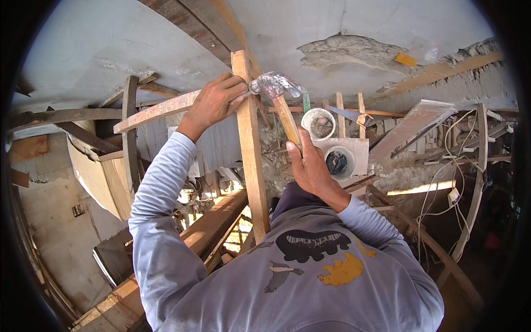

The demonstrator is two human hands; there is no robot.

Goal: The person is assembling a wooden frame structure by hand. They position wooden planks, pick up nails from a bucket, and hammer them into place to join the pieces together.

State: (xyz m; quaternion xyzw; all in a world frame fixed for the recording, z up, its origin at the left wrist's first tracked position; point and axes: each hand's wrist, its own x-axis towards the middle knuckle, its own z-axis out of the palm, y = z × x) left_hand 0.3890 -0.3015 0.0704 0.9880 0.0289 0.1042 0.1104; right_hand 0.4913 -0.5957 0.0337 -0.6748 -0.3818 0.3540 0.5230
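My right hand [314, 171] is closed round the wooden handle of a claw hammer [285, 119]. The hammer's striking face points left, close to the fingertips of my left hand [217, 104], and its claw points right. My left hand is closed at the upper part of an upright light wood post [251, 144], its fingertips pinched together against the post. What they pinch, if anything, is too small to make out. A pale, worn board [157, 112] runs leftward from behind my left hand; whether that hand also touches it I cannot tell.
A white bucket [319, 124] and a second round container [339, 161] stand beyond my right hand. A wide plank [412, 127] leans at the right, near hanging cables [452, 188]. A cardboard box [97, 171] is at the left; a thick beam [215, 221] lies below my left arm.
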